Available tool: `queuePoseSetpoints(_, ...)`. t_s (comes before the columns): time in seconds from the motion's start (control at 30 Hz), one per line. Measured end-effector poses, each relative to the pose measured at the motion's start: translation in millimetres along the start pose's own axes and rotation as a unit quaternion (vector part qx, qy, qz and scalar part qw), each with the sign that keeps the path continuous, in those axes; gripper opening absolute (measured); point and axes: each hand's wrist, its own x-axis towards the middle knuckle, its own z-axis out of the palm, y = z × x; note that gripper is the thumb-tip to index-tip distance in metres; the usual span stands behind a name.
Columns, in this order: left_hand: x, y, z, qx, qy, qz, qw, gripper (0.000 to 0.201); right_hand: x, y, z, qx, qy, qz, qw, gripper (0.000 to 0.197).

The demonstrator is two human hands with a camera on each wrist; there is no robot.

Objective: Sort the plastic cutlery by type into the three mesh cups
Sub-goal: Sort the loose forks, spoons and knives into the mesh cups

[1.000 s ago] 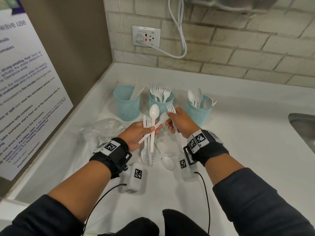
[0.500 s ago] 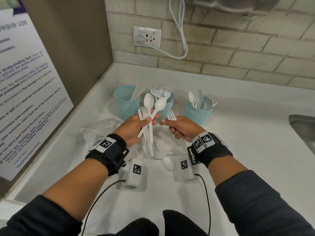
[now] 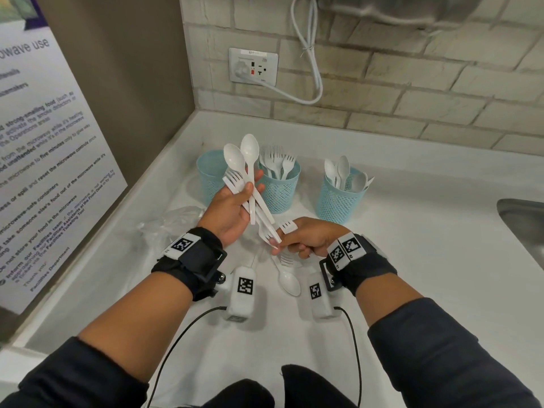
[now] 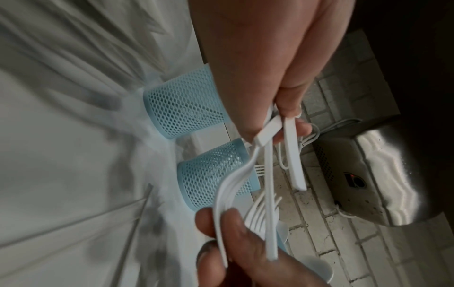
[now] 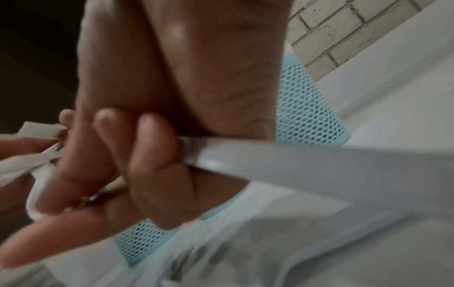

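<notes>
Glossy white cutlery [image 3: 247, 184], left hand [image 3: 232, 210], perforated cups [image 3: 278, 188]

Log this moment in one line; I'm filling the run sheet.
left hand: holds mixed cutlery bundle | right hand: grips fork | phase: sorting

Dark sleeves [image 3: 441, 348], black marker-tagged wristbands [image 3: 191, 254]

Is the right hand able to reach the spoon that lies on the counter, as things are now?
Probably not at once. The right hand hangs just above the loose spoon, nothing lies between, but its fingers already grip a fork and pinch another from the left hand.
</notes>
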Motion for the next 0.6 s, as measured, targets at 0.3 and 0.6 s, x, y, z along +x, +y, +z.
queuePoseSetpoints(0.3, -1, 0, -2, -0.065, 0.047, -0.02, 0.997, 0.023, -7, -5, -6, 0.121, 0.202, -0.057, 0.97, 0.01)
queuePoseSetpoints(0.6, -5, 3, 8, -0.081, 0.01, -0.037, 0.996, 0.027, 1, -34, 3, 0.271, 0.327, -0.194, 0.884, 0.022)
